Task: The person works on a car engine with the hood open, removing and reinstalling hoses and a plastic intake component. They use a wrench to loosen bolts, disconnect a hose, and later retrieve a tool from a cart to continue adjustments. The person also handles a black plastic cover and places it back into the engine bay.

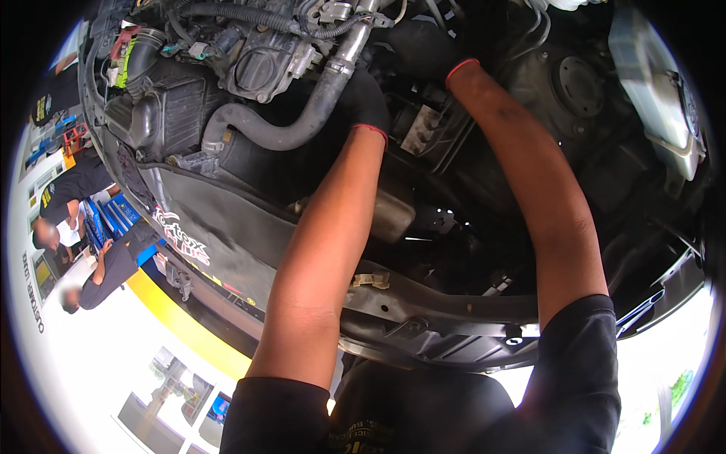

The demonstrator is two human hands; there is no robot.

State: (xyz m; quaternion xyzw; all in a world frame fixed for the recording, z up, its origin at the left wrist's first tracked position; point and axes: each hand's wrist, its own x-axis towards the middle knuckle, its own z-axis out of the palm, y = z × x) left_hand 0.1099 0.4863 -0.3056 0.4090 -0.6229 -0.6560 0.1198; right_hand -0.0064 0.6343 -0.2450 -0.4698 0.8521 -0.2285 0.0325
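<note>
Both my arms reach deep into a car's engine bay. My left hand point(366, 100), in a black glove with a red cuff, is down beside a thick black hose point(283, 135) where it joins a silvery metal pipe point(352, 47). Farther in and to the right is my right hand point(429, 50), gloved the same way. Between and below the two gloves sits a metal block with a bracket point(425, 129). Dark parts and shadow swallow the fingers of both hands, so what they touch or hold does not show.
Black engine parts point(261, 72) and a ribbed air filter box point(181, 110) lie left. A pale fluid tank point(654, 91) stands right. A dark cover point(227, 216) drapes the left edge; a crossbeam point(454, 306) runs in front. Two people point(113, 261) point(72, 189) are by a blue tool cart point(113, 216).
</note>
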